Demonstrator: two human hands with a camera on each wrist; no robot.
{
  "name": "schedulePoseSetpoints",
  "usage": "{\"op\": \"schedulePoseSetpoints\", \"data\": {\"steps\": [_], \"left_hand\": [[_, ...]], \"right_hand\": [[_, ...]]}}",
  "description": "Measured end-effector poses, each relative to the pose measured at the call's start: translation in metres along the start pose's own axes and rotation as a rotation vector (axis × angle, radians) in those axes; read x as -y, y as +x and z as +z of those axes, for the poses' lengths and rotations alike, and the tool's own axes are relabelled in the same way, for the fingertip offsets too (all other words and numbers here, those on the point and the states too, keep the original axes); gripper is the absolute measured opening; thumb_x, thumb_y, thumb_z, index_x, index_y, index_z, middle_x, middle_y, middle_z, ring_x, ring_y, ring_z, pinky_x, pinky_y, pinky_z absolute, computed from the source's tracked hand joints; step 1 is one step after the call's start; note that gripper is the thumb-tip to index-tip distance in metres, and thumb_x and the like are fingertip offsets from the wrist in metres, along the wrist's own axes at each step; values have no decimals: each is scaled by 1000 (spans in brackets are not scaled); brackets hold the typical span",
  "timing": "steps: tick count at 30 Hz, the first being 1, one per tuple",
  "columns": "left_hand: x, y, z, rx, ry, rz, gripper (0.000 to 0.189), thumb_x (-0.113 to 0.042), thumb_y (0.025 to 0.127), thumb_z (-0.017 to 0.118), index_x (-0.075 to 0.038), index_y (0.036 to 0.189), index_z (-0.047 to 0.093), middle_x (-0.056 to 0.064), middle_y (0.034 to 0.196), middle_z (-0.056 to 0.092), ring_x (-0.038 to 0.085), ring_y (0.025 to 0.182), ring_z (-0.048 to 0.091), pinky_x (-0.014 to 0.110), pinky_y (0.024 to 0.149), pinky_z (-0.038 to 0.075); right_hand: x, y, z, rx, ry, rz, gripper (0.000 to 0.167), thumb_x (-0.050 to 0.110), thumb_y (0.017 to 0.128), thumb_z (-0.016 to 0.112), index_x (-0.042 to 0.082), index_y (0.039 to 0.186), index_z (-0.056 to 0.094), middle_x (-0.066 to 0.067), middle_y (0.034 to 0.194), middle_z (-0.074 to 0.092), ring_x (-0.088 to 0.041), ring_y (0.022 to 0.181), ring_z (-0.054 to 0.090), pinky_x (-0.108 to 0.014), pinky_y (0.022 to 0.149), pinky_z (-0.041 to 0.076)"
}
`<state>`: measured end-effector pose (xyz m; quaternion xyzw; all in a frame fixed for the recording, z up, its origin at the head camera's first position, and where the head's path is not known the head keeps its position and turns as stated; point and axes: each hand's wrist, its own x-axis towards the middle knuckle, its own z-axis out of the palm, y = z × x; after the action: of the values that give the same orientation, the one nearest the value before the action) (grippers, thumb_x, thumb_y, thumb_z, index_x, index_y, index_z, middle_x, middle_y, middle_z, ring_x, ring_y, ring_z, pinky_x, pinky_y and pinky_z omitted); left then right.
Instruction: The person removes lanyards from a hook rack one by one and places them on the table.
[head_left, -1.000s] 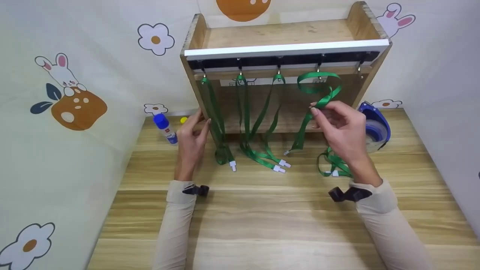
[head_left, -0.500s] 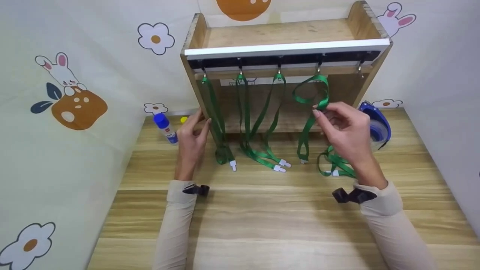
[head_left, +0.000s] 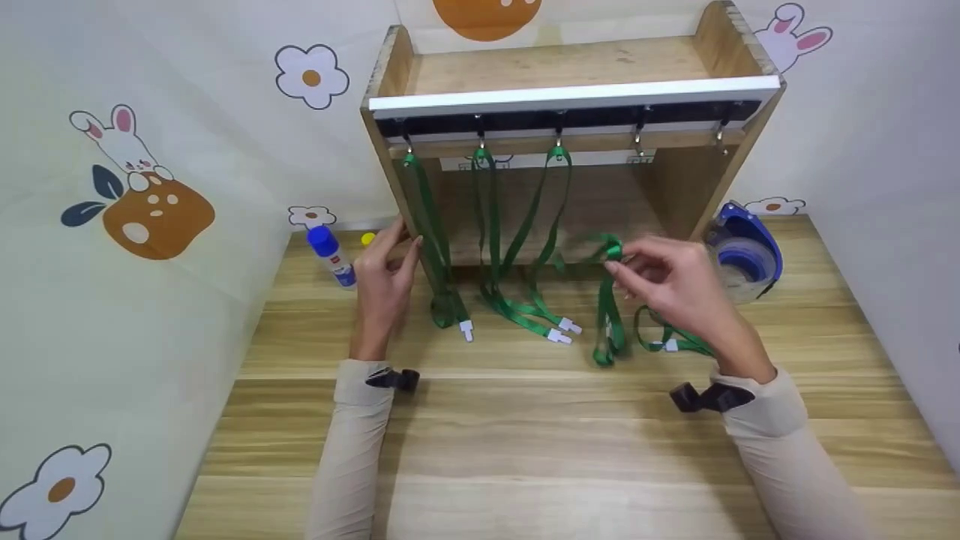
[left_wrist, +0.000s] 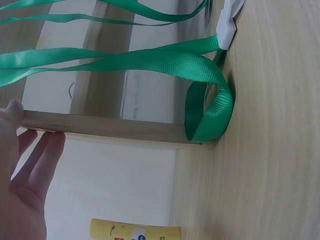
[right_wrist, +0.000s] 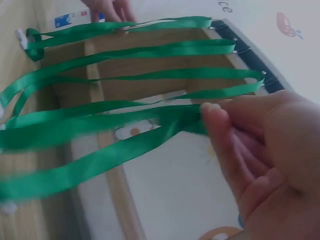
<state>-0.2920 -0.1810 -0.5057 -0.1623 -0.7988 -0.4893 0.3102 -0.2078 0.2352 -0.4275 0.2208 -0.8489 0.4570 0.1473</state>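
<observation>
Head view: fingers of right hand (head_left: pixel 679 285) pinch green ribbon lanyard (head_left: pixel 606 300), now lowered below silver metal hook (head_left: pixel 638 140), upper right, so unhung; left hand (head_left: pixel 385 276) grips brown wooden rack (head_left: pixel 555 67).

At upper centre, the shelf (head_left: pixel 555 67) stands on the worktop (head_left: pixel 480 450); lanyards (head_left: pixel 493 217) hang at its front, glue stick (head_left: pixel 330 256) to the left, tape dispenser (head_left: pixel 750 259) right.
</observation>
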Motion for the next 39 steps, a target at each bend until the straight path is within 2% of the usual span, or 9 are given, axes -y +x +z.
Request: {"op": "schedulePoseSetpoints", "data": {"steps": [3,5,10,13,18,23,27,31,39], "left_hand": [[-1,0,0,-3,6,-2,46,-22,104,75,-18,149,68,4,128,79,18,113,78,34,81,69],[-1,0,0,-4,12,-7,46,-22,104,76,-20,149,68,3,128,79,17,114,78,30,81,69],[-1,0,0,2,3,-12,46,-21,104,75,-21,149,68,3,131,79,18,114,78,31,82,69],[-1,0,0,6,-6,-14,46,-20,104,75,-21,149,68,3,132,78,19,114,78,29,82,69],[-2,0,-1,14,0,-28,46,-24,105,74,-25,151,66,0,133,78,15,115,77,29,84,68],[-2,0,-1,10,8,-22,46,-24,104,75,-25,149,68,-1,131,78,14,115,77,38,84,69],[-3,1,-1,7,-9,-27,47,-21,103,77,-22,149,68,1,131,78,16,114,78,39,83,70],[-4,1,0,7,-25,-25,48,-19,103,76,-17,150,67,5,131,78,20,113,79,42,82,70],[-3,0,-1,18,-23,-64,47,-24,105,75,-20,151,66,1,135,77,15,116,77,37,86,69]], "right_hand": [[-6,0,0,40,-44,48,7,15,100,81,11,105,83,-2,91,81,-7,72,77,-17,63,64],[-8,3,-1,37,-43,63,8,14,100,81,9,105,82,-5,96,81,-7,76,78,-17,66,64],[-4,13,-10,-75,-79,29,13,12,97,83,3,106,82,-8,114,74,0,88,73,-11,75,62],[2,19,-15,-145,-124,-2,14,14,97,83,2,104,82,-7,123,69,-1,88,67,-7,75,57],[10,26,-20,-164,-124,-16,12,18,98,83,7,103,82,-1,134,72,-7,86,64,-9,73,54],[13,27,-20,-160,-92,10,12,19,97,84,11,106,84,0,124,77,-2,83,67,-8,73,56],[13,29,-22,-201,-74,27,15,18,96,85,8,108,84,-4,118,79,4,87,71,-7,76,58],[13,29,-25,-233,-41,24,15,16,96,84,8,109,84,-7,115,80,4,89,75,-9,77,61],[6,7,-16,-94,95,69,8,11,95,85,12,102,85,-7,102,81,-12,77,75,-18,69,64]]}}
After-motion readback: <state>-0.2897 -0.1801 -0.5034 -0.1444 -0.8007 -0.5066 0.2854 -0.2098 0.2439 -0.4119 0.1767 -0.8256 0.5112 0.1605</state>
